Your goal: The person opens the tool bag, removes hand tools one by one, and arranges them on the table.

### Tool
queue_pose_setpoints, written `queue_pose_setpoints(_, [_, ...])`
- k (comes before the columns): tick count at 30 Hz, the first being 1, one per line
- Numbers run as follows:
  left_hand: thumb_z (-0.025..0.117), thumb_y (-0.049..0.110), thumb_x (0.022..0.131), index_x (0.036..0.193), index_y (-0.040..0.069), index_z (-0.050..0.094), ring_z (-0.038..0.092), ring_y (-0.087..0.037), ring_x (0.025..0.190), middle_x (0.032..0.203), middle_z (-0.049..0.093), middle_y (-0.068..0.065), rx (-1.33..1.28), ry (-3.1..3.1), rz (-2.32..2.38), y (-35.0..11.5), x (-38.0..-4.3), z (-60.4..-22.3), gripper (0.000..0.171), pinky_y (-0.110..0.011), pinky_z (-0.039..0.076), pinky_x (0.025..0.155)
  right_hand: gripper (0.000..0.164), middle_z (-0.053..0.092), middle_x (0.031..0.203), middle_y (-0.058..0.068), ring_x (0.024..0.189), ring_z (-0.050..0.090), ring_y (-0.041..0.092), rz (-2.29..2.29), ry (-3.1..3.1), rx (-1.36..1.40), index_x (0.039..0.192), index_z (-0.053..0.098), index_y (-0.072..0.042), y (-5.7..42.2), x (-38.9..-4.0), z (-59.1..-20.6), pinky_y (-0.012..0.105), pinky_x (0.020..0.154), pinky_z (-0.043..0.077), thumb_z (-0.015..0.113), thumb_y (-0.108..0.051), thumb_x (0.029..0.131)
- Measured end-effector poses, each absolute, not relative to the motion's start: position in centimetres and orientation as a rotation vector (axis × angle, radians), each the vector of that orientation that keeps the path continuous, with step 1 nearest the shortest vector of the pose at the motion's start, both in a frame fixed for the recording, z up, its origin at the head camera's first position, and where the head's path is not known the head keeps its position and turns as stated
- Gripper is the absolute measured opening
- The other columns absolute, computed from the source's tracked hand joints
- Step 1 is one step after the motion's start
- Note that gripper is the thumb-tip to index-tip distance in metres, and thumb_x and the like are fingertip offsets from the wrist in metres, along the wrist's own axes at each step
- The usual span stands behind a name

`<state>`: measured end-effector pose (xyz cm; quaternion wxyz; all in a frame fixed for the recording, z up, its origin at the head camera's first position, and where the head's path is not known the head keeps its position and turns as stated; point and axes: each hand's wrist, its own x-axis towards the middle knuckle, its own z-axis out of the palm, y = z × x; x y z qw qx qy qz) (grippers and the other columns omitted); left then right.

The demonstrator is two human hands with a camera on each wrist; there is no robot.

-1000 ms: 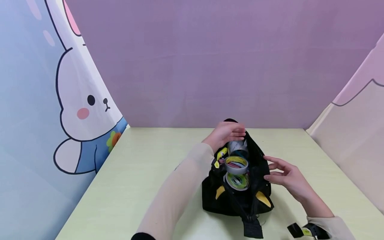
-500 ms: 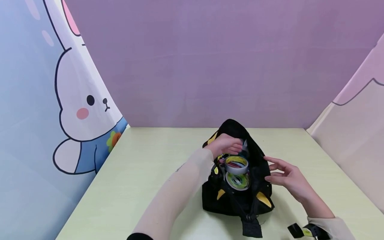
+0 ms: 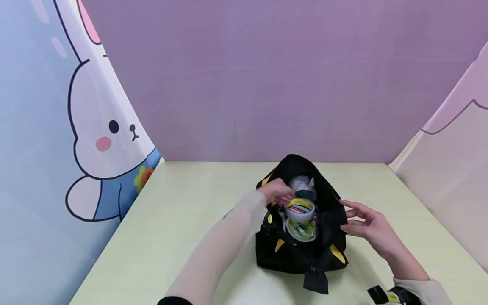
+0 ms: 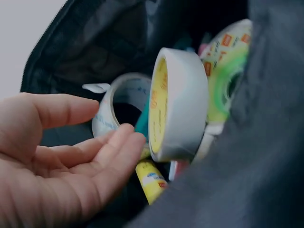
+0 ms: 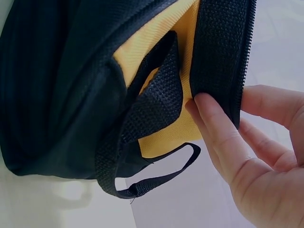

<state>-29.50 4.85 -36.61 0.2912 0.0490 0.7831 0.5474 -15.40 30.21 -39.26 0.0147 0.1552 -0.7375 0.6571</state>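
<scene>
The soft black fabric bag with yellow patches sits on the pale yellow-green table, its long axis running away from you towards the plain purple wall. Its mouth gapes upward, and from its near end a flat black webbing strap points towards you.

Your left hand reaches into the bag over its left edge. Your thumb stands apart from your fingers, which are loosely bent, and the gap between them holds nothing. Your fingertips are close to the grey-white tape ring with a yellow core; whether they touch it, you cannot tell from here. That ring lies around the middle of the bag, tilted on edge, its hole facing your left hand in the left wrist view.

In the far part of the bag is a wide translucent tape roll with blue print, and nearer you a flat tape roll with a green centre. Low inside, a small yellow tube slants beneath the ring.

Your right hand is outside the bag's right side, pinching its edge beside the dark zip. Yellow lining shows next to those fingers.
</scene>
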Motion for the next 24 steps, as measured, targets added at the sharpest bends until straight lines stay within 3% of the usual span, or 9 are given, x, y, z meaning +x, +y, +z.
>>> queue_pose_setpoints(4, [0.061, -0.001, 0.092, 0.109, -0.010, 0.058, 0.064, -0.024, 0.082, 0.112, 0.065, -0.025, 0.107, 2.091, 1.413, 4.4, -29.8, -37.2, 0.020, -0.039, 0.056, 0.091, 0.062, 0.062, 0.099, 0.001, 0.083, 0.070, 0.010, 2.055, -2.283, 0.478, 0.134, 0.063, -0.022, 30.3, -15.3, -39.3, 0.027, 0.071, 0.060, 0.064, 0.017, 0.086])
queue_pose_setpoints(8, [0.058, -0.002, 0.093, 0.125, -0.012, 0.047, 0.052, -0.015, 0.062, 0.082, 0.059, -0.013, 0.124, 2.073, 1.360, 3.9, -30.0, -37.7, 0.035, -0.034, 0.056, 0.080, 0.061, 0.060, 0.099, 0.001, 0.083, 0.070, 0.010, 2.057, -2.281, 0.466, 0.133, 0.064, -0.021, 30.3, -15.2, -39.3, 0.027, 0.071, 0.060, 0.064, 0.017, 0.086])
queue_pose_setpoints(10, [0.055, -0.003, 0.093, 0.118, -0.011, 0.048, 0.049, -0.013, 0.057, 0.070, 0.051, -0.008, 0.139, 2.058, 1.326, 3.7, -30.0, -37.9, 0.027, -0.033, 0.053, 0.074, 0.062, 0.060, 0.099, 0.001, 0.083, 0.070, 0.010, 2.061, -2.273, 0.474, 0.134, 0.063, -0.021, 30.4, -15.2, -39.3, 0.027, 0.071, 0.060, 0.063, 0.017, 0.086])
queue_pose_setpoints(13, [0.052, -0.004, 0.093, 0.093, -0.008, 0.053, 0.051, -0.016, 0.055, 0.061, 0.049, -0.006, 0.149, 2.032, 1.274, 3.4, -29.9, -38.2, 0.004, -0.035, 0.054, 0.074, 0.063, 0.060, 0.099, 0.001, 0.083, 0.070, 0.011, 2.082, -2.253, 0.489, 0.133, 0.064, -0.022, 30.4, -15.2, -39.3, 0.027, 0.071, 0.060, 0.063, 0.019, 0.085])
queue_pose_setpoints(16, [0.052, -0.004, 0.094, 0.075, -0.005, 0.055, 0.057, -0.020, 0.058, 0.062, 0.053, -0.009, 0.154, 2.015, 1.251, 3.3, -29.9, -38.4, 0.019, -0.041, 0.057, 0.085, 0.063, 0.060, 0.100, 0.002, 0.084, 0.070, 0.011, 2.081, -2.249, 0.506, 0.133, 0.064, -0.022, 30.5, -15.2, -39.3, 0.026, 0.071, 0.060, 0.062, 0.020, 0.086])
queue_pose_setpoints(19, [0.052, -0.004, 0.094, 0.070, -0.004, 0.056, 0.058, -0.021, 0.058, 0.065, 0.055, -0.011, 0.141, 1.992, 1.261, 3.4, -29.9, -38.8, 0.024, -0.042, 0.057, 0.089, 0.063, 0.060, 0.100, 0.002, 0.085, 0.070, 0.011, 2.067, -2.259, 0.496, 0.133, 0.064, -0.023, 30.5, -15.2, -39.3, 0.026, 0.071, 0.060, 0.062, 0.019, 0.086])
queue_pose_setpoints(24, [0.055, -0.004, 0.095, 0.074, -0.004, 0.058, 0.059, -0.020, 0.059, 0.068, 0.060, -0.013, 0.108, 1.952, 1.286, 3.5, -30.1, -39.6, 0.022, -0.039, 0.059, 0.083, 0.063, 0.060, 0.100, 0.002, 0.083, 0.070, 0.010, 2.078, -2.265, 0.490, 0.132, 0.064, -0.023, 30.4, -15.0, -39.2, 0.027, 0.071, 0.060, 0.062, 0.019, 0.086])
